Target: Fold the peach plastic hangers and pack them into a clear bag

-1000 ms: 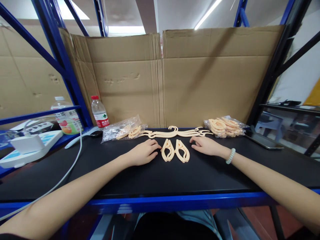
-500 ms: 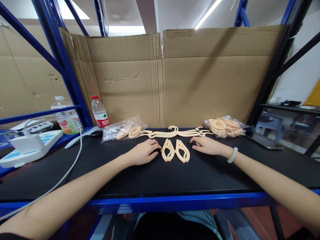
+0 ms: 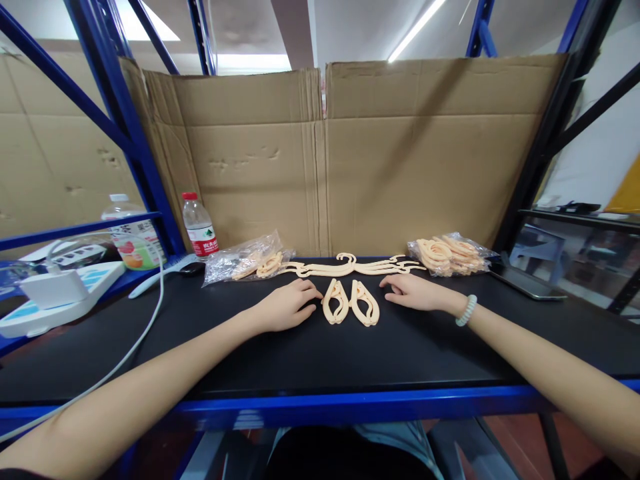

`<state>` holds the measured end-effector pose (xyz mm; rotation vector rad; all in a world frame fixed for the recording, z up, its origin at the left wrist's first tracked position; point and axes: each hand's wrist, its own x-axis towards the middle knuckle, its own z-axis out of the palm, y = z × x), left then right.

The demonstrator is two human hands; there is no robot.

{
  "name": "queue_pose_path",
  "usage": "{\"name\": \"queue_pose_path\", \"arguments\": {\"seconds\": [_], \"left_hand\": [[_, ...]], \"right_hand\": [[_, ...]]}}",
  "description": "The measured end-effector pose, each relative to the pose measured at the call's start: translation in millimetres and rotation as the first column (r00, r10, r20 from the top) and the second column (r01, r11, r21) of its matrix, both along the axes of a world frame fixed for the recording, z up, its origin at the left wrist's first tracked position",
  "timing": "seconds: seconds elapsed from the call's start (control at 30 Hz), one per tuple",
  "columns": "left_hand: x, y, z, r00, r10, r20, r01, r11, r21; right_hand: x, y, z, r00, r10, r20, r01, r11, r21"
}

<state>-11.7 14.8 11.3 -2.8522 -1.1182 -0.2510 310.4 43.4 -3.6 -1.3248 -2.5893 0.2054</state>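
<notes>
Two cream plastic folding hangers lie folded into loops side by side on the black tabletop, a left folded hanger (image 3: 327, 312) and a right folded hanger (image 3: 369, 320). My left hand (image 3: 287, 307) rests palm down beside the left one, fingers loosely spread, fingertips at or very near its edge. On the other side, my right hand (image 3: 414, 292) lies with fingers apart and slightly bent, a small gap from the right one. Neither hand holds anything. Behind them, several unfolded hangers (image 3: 327, 270) lie spread in a row, hook toward the back.
A clear plastic bag with hangers (image 3: 243, 260) lies back left, another bag of folded hangers (image 3: 453, 255) back right beside a dark phone-like slab (image 3: 530, 283). A red-capped water bottle (image 3: 201, 230), white cable (image 3: 145, 333) and power strip (image 3: 65, 293) are left. Cardboard (image 3: 425, 153) walls the back.
</notes>
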Motion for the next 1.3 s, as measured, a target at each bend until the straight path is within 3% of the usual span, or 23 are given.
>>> {"name": "queue_pose_path", "arguments": {"seconds": [0.53,0.8,0.93,1.13,1.3], "left_hand": [[0,2,-2.8,0.999,-0.002,0.036,0.002,1.0,0.006],[-4,13,-13.2,0.981,0.1,0.166,-0.094,0.995,-0.044],[-8,21,-17.4,0.972,0.183,0.148,-0.17,0.981,-0.097],[-9,23,-19.9,0.974,0.163,0.157,-0.148,0.984,-0.099],[-8,22,-20.7,0.972,0.154,0.18,-0.138,0.985,-0.1]], "right_hand": [[-2,-2,2.4,1.0,-0.009,-0.001,0.009,1.0,0.012],[6,18,-11.2,0.994,-0.064,-0.088,0.08,0.979,0.187],[14,32,-22.3,0.995,-0.102,-0.012,0.102,0.953,0.287],[18,40,-28.1,0.982,-0.183,0.037,0.161,0.932,0.326],[17,43,-30.1,0.991,-0.125,-0.037,0.13,0.943,0.305]]}}
